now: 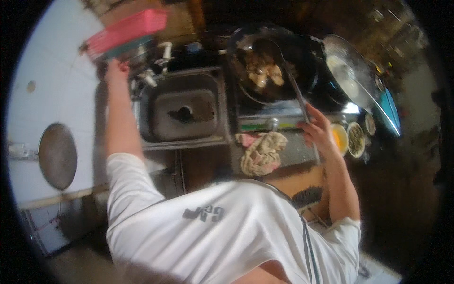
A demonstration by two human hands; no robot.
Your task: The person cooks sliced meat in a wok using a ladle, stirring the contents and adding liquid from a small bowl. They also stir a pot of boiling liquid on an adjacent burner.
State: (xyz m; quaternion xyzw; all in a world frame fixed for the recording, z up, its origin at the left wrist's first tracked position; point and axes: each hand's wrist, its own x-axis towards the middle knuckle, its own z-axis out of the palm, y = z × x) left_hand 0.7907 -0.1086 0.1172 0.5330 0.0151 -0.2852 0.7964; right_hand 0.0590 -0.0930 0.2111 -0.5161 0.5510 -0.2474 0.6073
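My right hand (319,133) grips the long metal handle of a cooking utensil (297,88) that reaches into a dark wok (244,88). Pale and browned pieces of food (264,74) lie in the wok; the utensil's head is hard to make out among them. Out to the far left, my left hand (118,69) is at the lower edge of a pink plastic basket (127,30) and a green container (129,47) under it. Blur hides whether its fingers hold either one.
A steel sink (184,133) with white taps (165,53) lies between my arms. A crumpled cloth (264,152) is on the counter before the stove. Right of the wok stand a large metal pan (367,76) with a ladle in it, a bowl of something orange (339,139) and a bowl of greenish food (355,139).
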